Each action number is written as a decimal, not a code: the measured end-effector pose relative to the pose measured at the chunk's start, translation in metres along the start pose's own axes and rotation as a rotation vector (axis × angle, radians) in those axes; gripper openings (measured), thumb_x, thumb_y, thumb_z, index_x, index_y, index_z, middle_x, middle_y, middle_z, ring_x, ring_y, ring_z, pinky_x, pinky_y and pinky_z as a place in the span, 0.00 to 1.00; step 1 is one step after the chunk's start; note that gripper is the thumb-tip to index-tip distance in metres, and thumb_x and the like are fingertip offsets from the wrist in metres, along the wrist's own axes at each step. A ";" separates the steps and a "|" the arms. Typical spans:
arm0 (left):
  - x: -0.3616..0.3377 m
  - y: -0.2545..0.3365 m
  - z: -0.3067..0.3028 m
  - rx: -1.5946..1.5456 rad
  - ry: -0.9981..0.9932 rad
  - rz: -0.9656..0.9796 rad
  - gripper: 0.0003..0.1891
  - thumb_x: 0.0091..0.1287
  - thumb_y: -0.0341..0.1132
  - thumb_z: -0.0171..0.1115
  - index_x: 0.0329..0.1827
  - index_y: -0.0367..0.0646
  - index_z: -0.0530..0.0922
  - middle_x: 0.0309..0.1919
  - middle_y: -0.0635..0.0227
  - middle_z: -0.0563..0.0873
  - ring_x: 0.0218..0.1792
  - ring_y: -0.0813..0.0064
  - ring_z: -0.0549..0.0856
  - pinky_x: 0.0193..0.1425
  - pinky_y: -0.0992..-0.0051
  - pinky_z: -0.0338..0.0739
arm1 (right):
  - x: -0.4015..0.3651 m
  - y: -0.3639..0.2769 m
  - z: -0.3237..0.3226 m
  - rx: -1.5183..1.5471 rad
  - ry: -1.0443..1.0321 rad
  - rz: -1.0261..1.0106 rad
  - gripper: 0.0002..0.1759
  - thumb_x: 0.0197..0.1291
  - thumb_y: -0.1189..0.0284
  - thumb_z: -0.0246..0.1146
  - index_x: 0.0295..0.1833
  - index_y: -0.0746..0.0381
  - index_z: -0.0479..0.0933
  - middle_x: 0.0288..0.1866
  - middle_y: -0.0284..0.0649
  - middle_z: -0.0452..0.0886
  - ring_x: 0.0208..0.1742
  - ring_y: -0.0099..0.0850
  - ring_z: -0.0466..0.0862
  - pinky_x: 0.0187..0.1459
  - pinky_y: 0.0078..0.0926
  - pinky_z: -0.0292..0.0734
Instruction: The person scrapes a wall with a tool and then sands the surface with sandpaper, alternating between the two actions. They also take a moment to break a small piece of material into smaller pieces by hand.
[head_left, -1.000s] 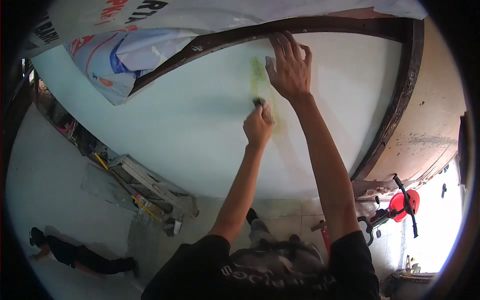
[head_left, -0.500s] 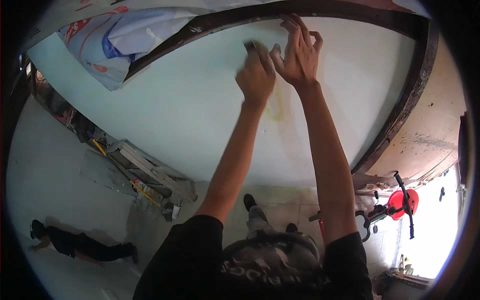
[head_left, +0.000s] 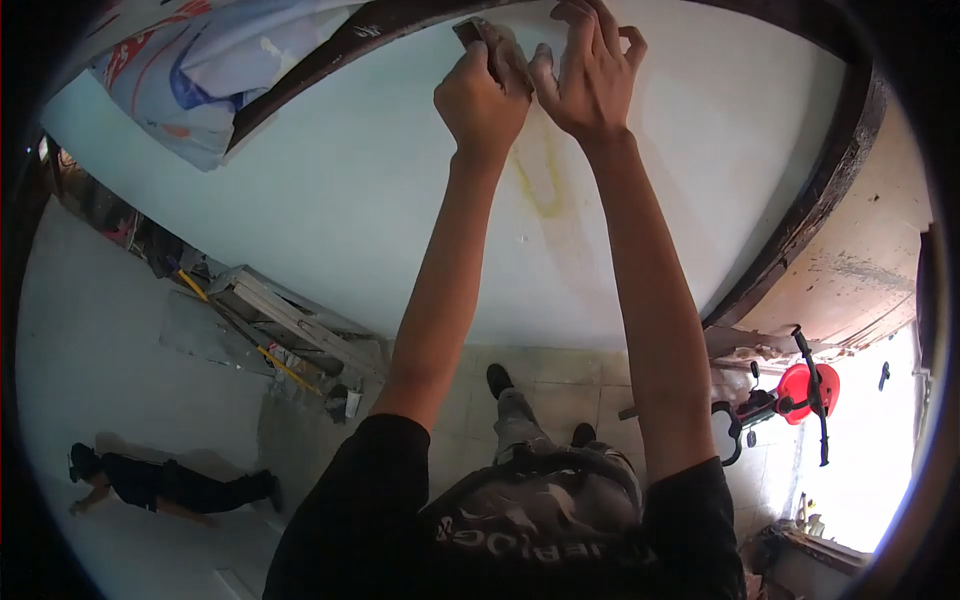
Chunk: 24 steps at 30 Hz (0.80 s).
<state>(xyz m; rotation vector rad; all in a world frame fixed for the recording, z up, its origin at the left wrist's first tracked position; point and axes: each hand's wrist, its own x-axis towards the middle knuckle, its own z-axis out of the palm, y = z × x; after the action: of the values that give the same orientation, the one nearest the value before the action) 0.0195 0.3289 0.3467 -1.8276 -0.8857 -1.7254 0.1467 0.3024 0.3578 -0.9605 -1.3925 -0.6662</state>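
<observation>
In the head view, my left hand (head_left: 482,105) is closed around a worn, grey-brown folded piece of sandpaper (head_left: 510,62), its dark end sticking out past the thumb. This hand is up against the pale wall panel (head_left: 380,200), left of my other hand. My right hand (head_left: 592,85) has its fingers spread and bent, touching or very close to the panel's upper part. Nothing shows in it. Below the hands, a yellowish stain (head_left: 545,190) runs down the panel.
Dark wooden framing (head_left: 790,230) borders the panel. A printed plastic sheet (head_left: 190,90) hangs at upper left. A ladder (head_left: 300,325) and yellow pole (head_left: 275,365) lie left. Another person (head_left: 170,485) stands at far left. A bicycle-like vehicle with a red part (head_left: 800,392) is at right.
My left hand has moved left and up over the panel, with the sandpaper now seen more clearly. My right hand keeps its spread pose. The whole view has shifted slightly.
</observation>
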 end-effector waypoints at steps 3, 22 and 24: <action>-0.053 0.001 0.006 -0.029 -0.047 -0.119 0.13 0.69 0.36 0.60 0.27 0.38 0.78 0.19 0.57 0.82 0.20 0.53 0.82 0.24 0.64 0.75 | 0.001 0.009 -0.001 -0.023 -0.054 -0.039 0.26 0.48 0.64 0.60 0.54 0.61 0.67 0.67 0.44 0.71 0.73 0.40 0.66 0.61 0.56 0.58; 0.027 0.001 -0.005 -0.021 -0.049 -0.129 0.10 0.72 0.33 0.55 0.37 0.35 0.77 0.24 0.54 0.83 0.25 0.54 0.84 0.30 0.64 0.76 | -0.002 0.018 0.013 -0.111 0.002 -0.080 0.23 0.48 0.64 0.60 0.51 0.59 0.69 0.68 0.40 0.71 0.73 0.38 0.67 0.59 0.52 0.59; -0.018 -0.007 0.009 -0.075 0.058 -0.056 0.09 0.72 0.32 0.53 0.36 0.37 0.76 0.25 0.53 0.83 0.26 0.51 0.84 0.30 0.62 0.76 | -0.004 0.018 0.012 -0.107 0.012 -0.068 0.23 0.48 0.64 0.60 0.51 0.59 0.69 0.68 0.40 0.71 0.73 0.37 0.67 0.59 0.52 0.59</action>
<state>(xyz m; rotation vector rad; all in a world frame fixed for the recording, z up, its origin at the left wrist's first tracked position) 0.0208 0.3373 0.3272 -1.8064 -0.8670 -1.8594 0.1552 0.3209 0.3500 -0.9953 -1.3952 -0.8031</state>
